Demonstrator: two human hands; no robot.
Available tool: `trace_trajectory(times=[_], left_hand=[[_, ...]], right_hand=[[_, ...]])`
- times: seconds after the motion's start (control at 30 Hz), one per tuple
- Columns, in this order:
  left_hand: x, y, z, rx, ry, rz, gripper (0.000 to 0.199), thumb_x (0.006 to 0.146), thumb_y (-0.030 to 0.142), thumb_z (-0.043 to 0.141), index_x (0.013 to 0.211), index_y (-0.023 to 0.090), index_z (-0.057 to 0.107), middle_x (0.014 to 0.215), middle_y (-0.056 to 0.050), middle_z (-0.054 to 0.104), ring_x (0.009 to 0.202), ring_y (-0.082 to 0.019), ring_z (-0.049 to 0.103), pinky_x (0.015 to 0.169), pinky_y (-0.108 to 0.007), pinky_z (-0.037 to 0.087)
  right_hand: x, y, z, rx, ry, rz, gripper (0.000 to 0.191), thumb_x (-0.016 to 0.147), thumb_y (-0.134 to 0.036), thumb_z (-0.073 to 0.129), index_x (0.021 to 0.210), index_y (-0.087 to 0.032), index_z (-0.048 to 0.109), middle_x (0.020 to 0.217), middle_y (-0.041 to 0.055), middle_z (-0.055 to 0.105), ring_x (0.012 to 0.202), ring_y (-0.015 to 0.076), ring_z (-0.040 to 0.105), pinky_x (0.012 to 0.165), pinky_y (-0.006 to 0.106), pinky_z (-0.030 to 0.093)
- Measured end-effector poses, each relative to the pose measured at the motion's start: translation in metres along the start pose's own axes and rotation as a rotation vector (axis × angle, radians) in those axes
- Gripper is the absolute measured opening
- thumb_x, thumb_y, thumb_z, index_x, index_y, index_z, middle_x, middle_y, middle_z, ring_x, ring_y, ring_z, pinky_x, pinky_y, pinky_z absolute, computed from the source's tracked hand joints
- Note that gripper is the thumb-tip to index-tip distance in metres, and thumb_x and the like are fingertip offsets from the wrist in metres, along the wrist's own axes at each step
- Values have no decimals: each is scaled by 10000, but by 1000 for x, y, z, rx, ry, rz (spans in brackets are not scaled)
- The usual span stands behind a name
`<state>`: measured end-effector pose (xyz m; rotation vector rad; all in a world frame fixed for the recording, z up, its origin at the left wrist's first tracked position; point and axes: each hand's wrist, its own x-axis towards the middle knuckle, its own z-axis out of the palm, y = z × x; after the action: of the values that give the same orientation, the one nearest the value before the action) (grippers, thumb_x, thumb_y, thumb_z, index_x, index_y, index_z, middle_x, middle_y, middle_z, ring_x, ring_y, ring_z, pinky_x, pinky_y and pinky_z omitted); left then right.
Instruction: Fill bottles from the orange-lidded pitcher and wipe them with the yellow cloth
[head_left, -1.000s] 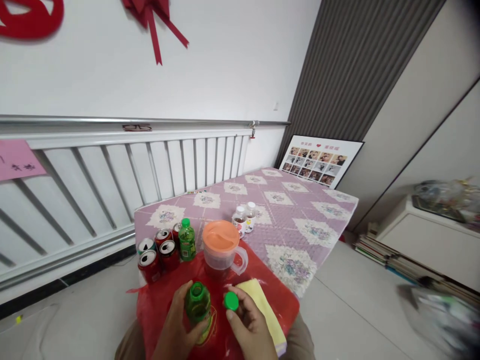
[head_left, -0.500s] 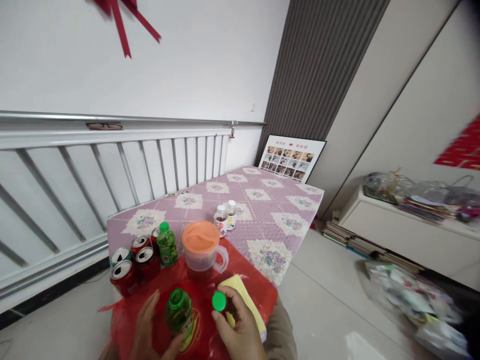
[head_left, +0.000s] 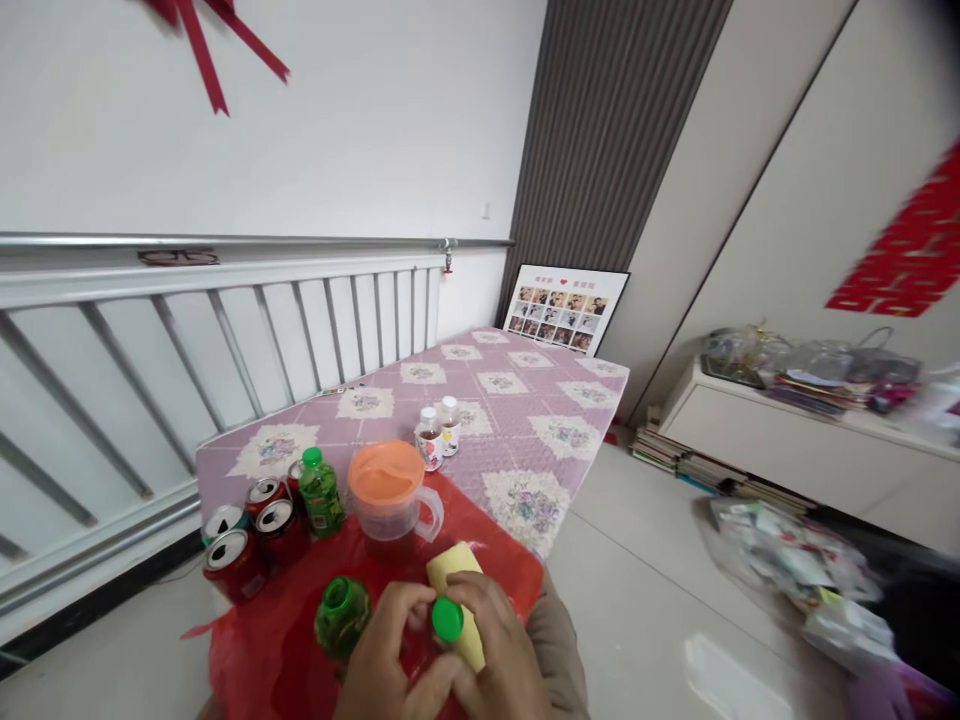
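Note:
The green bottle cap (head_left: 448, 620) is between the fingers of both my hands, over the red bag. My right hand (head_left: 506, 645) grips it from the right. My left hand (head_left: 394, 645) has its thumb and forefinger curved in at the cap's left side. What lies under the cap is hidden by the fingers. Just left of my left hand, an uncapped green bottle (head_left: 341, 618) stands with its mouth up, nobody holding it. A folded yellow cloth (head_left: 459, 562) lies behind and under my right hand. All this is on the red plastic bag (head_left: 277, 640).
A clear jug with an orange lid (head_left: 387, 474) stands behind my hands. A capped green bottle (head_left: 322, 495) and several opened cans (head_left: 229, 565) are at left. Two small white-capped bottles (head_left: 429, 440) stand farther back on the floral tablecloth (head_left: 525, 500). A radiator (head_left: 285, 340) borders the table's left side.
My left hand has left the uncapped green bottle and moved right to the cap in my right hand. The view has shifted slightly to the right.

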<state>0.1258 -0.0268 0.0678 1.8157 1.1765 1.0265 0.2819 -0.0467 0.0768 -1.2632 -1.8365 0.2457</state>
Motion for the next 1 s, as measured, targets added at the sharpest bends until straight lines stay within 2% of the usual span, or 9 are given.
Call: trace_trajectory(times=[0.13, 0.23, 0.37, 0.47, 0.6, 0.7, 0.87, 1.0], left_hand=[[15, 20, 9, 79, -71, -48, 209, 674, 159, 599, 877, 209, 604, 807, -17, 626, 767, -200, 597, 730, -309, 481], [18, 21, 16, 4, -116, -51, 228, 665, 128, 600, 877, 205, 630, 818, -19, 633, 754, -189, 598, 722, -290, 474], [19, 10, 23, -422, -259, -133, 302, 738, 169, 606, 1037, 197, 639, 921, -50, 683, 855, -201, 633, 796, -299, 491], [18, 7, 25, -822, -286, -257, 338, 763, 294, 696, 1086, 204, 647, 1004, -71, 695, 971, -225, 631, 850, -316, 487], [15, 14, 27, -1161, -312, -418, 405, 690, 370, 818, 1038, 212, 685, 954, -69, 689, 875, -192, 646, 755, -270, 493], [12, 18, 28, -1257, -316, -446, 397, 651, 348, 860, 992, 223, 700, 916, -42, 667, 822, -149, 630, 711, -230, 475], [5, 14, 27, -1340, -388, -445, 374, 651, 375, 859, 944, 226, 681, 830, -5, 616, 680, -100, 584, 649, -220, 433], [-2, 7, 17, -1296, -385, -457, 356, 667, 406, 841, 904, 208, 665, 780, 7, 596, 594, -70, 519, 605, -212, 379]], right_hand=[[-11, 12, -6, -197, -9, -55, 439, 721, -22, 576, 1109, -226, 559, 1125, 89, 665, 1035, 237, 640, 885, 369, 538], [-17, 17, -8, -220, 6, -33, 378, 753, -57, 600, 1087, -232, 565, 1108, 83, 673, 1011, 234, 651, 867, 365, 545], [-16, 12, -18, -60, 60, 40, 442, 725, -23, 582, 1110, -234, 535, 1056, 46, 675, 970, 187, 661, 858, 288, 544], [-13, 5, -28, 86, 72, 113, 510, 716, -33, 619, 1165, -251, 514, 1033, 16, 675, 951, 161, 662, 857, 238, 535], [-13, 1, -37, 206, 94, 141, 598, 671, -12, 645, 1187, -288, 522, 1036, -13, 670, 939, 142, 660, 852, 201, 523], [-14, 1, -37, 248, 84, 114, 601, 670, -24, 652, 1191, -298, 535, 1065, -12, 668, 981, 151, 653, 873, 206, 514], [-11, 6, -35, 281, 11, 76, 477, 690, -85, 694, 1117, -273, 597, 1039, 9, 688, 967, 178, 672, 850, 213, 528], [-7, 10, -29, 312, -83, -19, 395, 739, -216, 748, 1106, -293, 625, 991, 13, 710, 906, 184, 702, 809, 202, 546]])
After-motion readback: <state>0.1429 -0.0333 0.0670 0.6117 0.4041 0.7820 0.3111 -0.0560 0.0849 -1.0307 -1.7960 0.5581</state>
